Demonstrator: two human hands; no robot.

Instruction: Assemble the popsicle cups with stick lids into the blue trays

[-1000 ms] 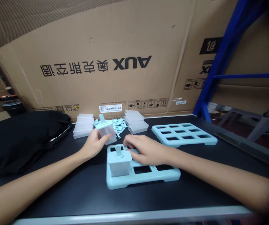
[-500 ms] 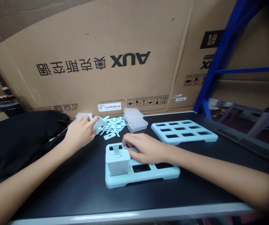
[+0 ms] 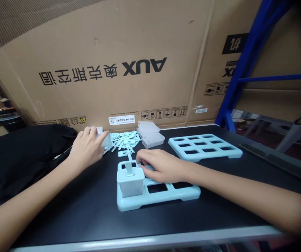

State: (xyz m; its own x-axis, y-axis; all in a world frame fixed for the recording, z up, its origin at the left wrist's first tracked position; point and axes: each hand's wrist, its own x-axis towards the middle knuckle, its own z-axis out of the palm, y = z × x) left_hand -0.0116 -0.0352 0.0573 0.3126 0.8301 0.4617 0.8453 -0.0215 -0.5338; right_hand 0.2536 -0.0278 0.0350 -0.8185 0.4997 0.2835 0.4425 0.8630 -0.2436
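My left hand (image 3: 86, 147) is closed around a small translucent box (image 3: 106, 140) beside the pile of light-blue stick pieces (image 3: 126, 139). My right hand (image 3: 163, 165) rests at the near light-blue frame (image 3: 158, 202), its fingers curled over the frame's back part; whether they pinch anything is hidden. In the frame's front left opening stands a box with a light-blue lid (image 3: 131, 182), a stick handle upright on top. One loose stick piece (image 3: 124, 153) lies just behind the frame.
A second light-blue frame (image 3: 205, 144) lies at the back right. Translucent boxes (image 3: 150, 134) are stacked against the cardboard (image 3: 129, 31). Black cloth (image 3: 27, 154) covers the left side. A blue rack post (image 3: 241, 66) rises at the right.
My left hand has shifted slightly left, and the box in it has turned more upright. A loose stick piece now shows behind the near frame. My right hand has hardly moved.
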